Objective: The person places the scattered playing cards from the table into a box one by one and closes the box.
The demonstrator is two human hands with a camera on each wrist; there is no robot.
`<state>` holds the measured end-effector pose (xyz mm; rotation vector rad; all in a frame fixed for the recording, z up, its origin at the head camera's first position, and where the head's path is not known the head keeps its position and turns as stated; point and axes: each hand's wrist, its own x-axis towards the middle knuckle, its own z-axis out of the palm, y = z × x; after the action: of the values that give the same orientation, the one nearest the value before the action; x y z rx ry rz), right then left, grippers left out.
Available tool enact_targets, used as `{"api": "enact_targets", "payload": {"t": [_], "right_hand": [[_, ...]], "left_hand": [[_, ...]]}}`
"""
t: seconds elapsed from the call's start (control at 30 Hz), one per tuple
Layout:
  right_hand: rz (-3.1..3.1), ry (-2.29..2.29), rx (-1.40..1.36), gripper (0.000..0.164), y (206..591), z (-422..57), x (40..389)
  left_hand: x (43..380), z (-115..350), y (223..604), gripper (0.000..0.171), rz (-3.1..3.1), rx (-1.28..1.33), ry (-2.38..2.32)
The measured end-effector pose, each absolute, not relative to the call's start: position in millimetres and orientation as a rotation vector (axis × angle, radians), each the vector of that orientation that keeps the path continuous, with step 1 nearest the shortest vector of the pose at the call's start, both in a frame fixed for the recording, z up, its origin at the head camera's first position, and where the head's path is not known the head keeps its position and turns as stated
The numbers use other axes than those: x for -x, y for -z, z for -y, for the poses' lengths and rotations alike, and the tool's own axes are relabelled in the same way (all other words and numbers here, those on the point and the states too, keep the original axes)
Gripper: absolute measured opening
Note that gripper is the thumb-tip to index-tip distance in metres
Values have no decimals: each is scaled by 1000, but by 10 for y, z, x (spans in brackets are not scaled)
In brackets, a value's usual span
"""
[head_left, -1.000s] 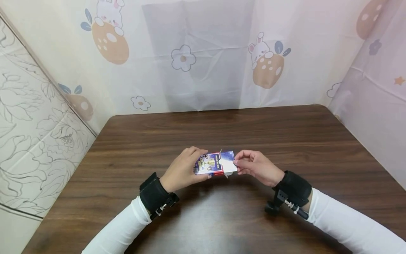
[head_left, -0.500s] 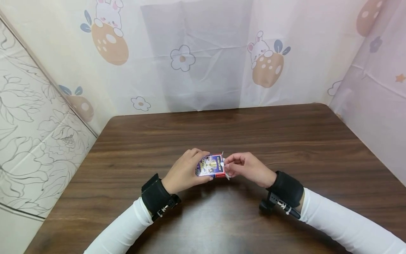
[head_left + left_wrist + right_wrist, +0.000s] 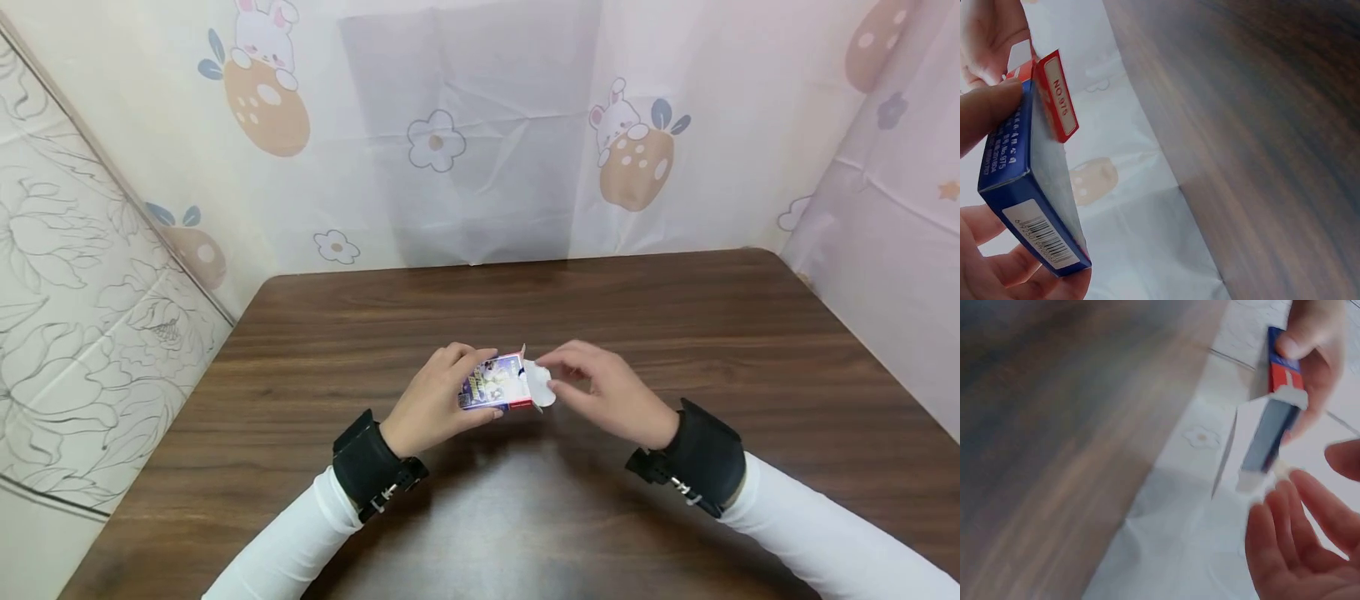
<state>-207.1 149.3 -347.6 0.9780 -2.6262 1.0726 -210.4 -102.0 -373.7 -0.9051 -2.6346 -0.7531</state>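
My left hand (image 3: 431, 400) grips a small, flat blue and red card box (image 3: 487, 385), held in the air with its end toward the right. In the left wrist view, the box's barcode end (image 3: 1041, 234) and a red side flap marked NO.975 (image 3: 1058, 97) show. A white end flap (image 3: 540, 383) stands out from the mouth. The right wrist view shows the mouth (image 3: 1270, 434) uncovered and dark grey within; whether something lies inside I cannot tell. My right hand (image 3: 611, 392) is beside the flap, fingers loosely bent and holding nothing.
A dark brown wooden table (image 3: 465, 308) lies under both hands. Behind it hangs a pale curtain (image 3: 517, 192) printed with rabbits and flowers. A white floral panel (image 3: 90, 275) stands on the left.
The right hand pinched a blue-and-white piece at the box's mouth, moved in against it, then drew back right. That piece no longer sticks out; the white flap shows. The left hand has barely moved.
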Motion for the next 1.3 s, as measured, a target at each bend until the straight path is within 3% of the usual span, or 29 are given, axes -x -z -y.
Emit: {"api": "enact_targets", "payload": {"t": [0.3,0.6,0.83,1.07,1.3], "right_hand": [[2430,-1477,-748,37,3265,-1650,1965],[2363,-1786,-847,64,3105,-1493,1944],[2167,-1842,-913,54,2958,-1313,1937],[2148,-1840,-868,44,2886,-1214,1957],[2164,-1917,-826,40,2860,-1170,1973]], "left_hand": [[2028,1005,3654,74,2533,815,953],[1993,892,3414,68,2366,827,1207],[2017,798,3231,67,2278,853,1334],[2050,785,3180,88,2249,889,1281],[2040,800,3182,88,2225,900,1260]]}}
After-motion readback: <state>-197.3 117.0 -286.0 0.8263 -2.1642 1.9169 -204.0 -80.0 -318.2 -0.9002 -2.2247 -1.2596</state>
